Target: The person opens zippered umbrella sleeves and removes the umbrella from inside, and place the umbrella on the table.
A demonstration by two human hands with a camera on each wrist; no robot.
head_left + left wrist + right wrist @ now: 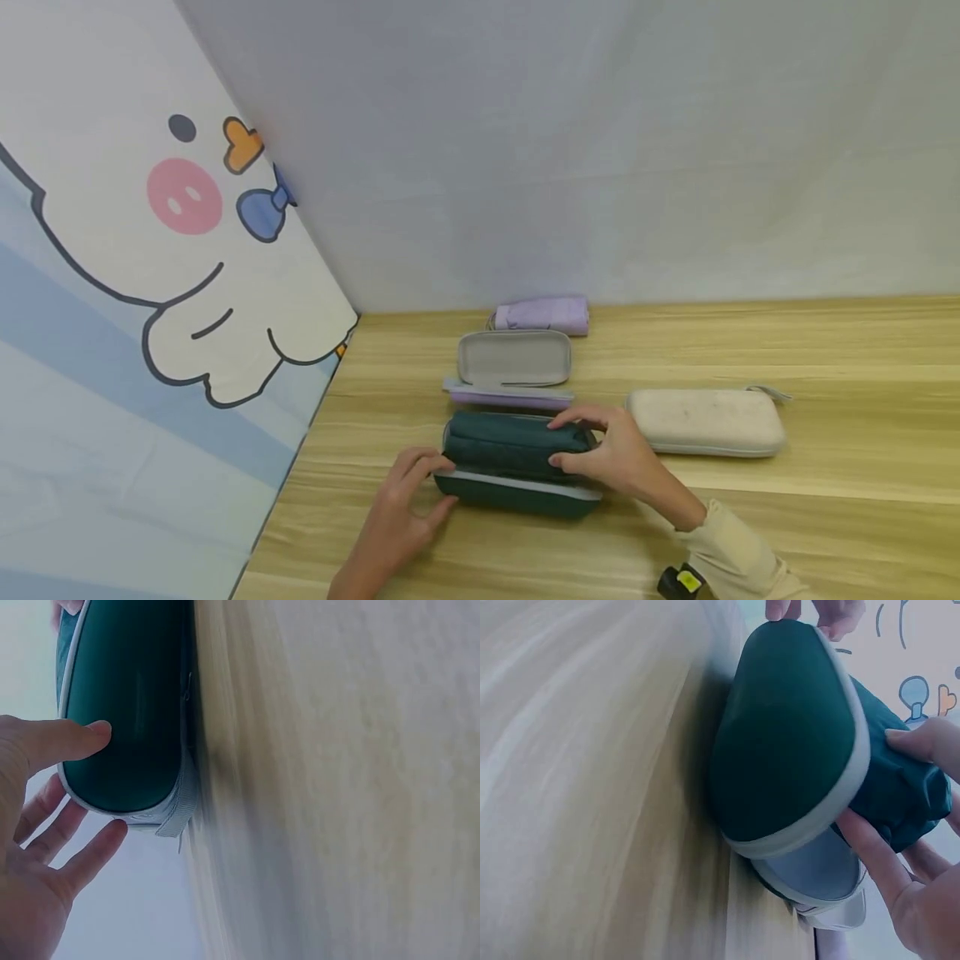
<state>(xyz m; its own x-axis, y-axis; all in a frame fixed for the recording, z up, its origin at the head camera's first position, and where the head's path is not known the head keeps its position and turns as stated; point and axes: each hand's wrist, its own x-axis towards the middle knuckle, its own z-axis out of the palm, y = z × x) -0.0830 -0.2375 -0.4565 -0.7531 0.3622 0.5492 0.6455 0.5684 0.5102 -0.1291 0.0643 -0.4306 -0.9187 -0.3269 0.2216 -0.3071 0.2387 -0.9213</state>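
Observation:
A dark green zip case (517, 497) lies unzipped, its near half tilted up and edged in pale grey. Above the case's far half is a folded dark green umbrella (491, 442). My right hand (618, 454) grips the umbrella's right end between thumb and fingers; the right wrist view shows its gathered cloth (919, 799). At the case's left end, my left hand (397, 512) pinches the near half. In the left wrist view the thumb presses the smooth outer shell (127, 690), with the fingers around the rim. The case's inside is mostly hidden from above.
Behind the green case stands an unzipped lavender case (513, 358) with a grey lining. A rolled lavender umbrella (543, 317) lies beyond it by the wall. To the right is a zipped cream case (705, 422) with a strap. A cartoon-printed sheet (225, 333) borders the table's left.

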